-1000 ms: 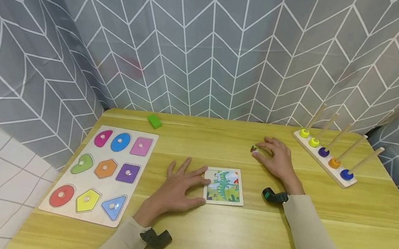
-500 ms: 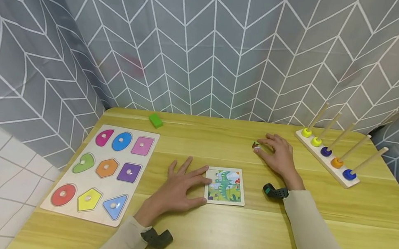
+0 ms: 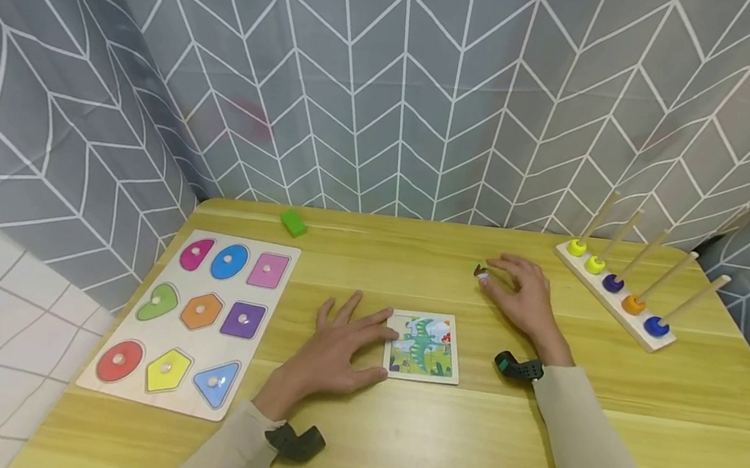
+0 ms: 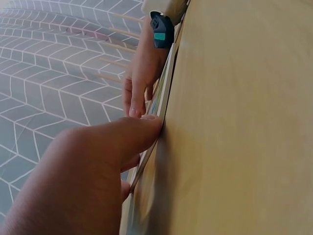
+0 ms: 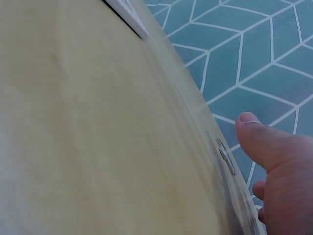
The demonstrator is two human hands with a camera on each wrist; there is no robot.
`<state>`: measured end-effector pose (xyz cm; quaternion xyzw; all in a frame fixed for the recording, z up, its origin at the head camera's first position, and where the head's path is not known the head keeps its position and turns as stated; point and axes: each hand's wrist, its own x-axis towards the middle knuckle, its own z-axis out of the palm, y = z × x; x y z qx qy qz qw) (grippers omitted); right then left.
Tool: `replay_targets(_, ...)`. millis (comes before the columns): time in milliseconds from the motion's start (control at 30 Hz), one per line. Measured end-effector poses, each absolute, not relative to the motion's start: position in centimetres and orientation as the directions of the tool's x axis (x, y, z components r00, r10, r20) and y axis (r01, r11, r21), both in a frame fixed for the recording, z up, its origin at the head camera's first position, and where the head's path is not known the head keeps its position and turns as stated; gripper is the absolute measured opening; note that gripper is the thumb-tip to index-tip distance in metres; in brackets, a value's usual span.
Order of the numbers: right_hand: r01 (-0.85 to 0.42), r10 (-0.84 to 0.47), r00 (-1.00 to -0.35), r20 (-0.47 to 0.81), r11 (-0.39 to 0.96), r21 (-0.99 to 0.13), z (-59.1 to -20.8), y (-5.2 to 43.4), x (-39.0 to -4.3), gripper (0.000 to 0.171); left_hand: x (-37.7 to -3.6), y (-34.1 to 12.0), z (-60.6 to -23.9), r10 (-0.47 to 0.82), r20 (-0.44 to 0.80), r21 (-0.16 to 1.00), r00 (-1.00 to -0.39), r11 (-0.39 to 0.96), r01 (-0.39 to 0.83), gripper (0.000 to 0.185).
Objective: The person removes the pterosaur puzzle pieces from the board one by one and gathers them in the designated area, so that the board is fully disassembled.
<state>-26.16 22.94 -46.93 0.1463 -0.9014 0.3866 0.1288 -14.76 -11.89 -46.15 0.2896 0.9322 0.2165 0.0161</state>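
My left hand (image 3: 333,350), fingers spread, rests at the left side of a small square dinosaur jigsaw puzzle (image 3: 427,346) in a pale tray. Its thumb touches the tray's edge, and the index fingertip lies on the picture's left part, hiding a bit of it. In the left wrist view the thumb (image 4: 146,125) is against the thin tray side. Further back, my right hand (image 3: 522,295) hovers, thumb and index apart, at a small brown-and-white puzzle piece (image 3: 480,271). In the right wrist view the thumb (image 5: 259,134) stands clear of the thin piece (image 5: 226,156); the other fingers are mostly hidden.
A knobbed shape board (image 3: 192,321) lies on the left of the wooden table. Behind it sits a green block (image 3: 293,223). At the back right stands a pegged counting stand (image 3: 613,296) with coloured rings. A patterned curtain (image 3: 400,89) hangs behind the table.
My right hand has shifted slightly away from me along with the small puzzle piece, which now shows a different outline. My left hand stays at the puzzle tray.
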Motion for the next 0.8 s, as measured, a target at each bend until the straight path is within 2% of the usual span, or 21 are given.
replay_targets(467,-0.440,-0.113,-0.890,0.443,0.476,-0.762,-46.6,19.7,-22.7,0.019,-15.0,-11.6,-46.0,0.557,0.121,0.393,-0.822,0.734,0.554,0.048)
replay_targets(633,-0.475,-0.200,-0.879,0.433,0.449,-0.757,-46.3,18.0,-21.8,0.018,-15.0,-11.5,-46.1,0.556,0.106,0.394,-0.824,0.738,0.549,0.049)
replay_targets(800,-0.511,-0.374,-0.852,0.367,0.439,-0.739,-46.2,16.8,-21.0,0.020,-14.9,-11.5,-46.2,0.555,0.091,0.391,-0.827,0.744,0.542,0.051)
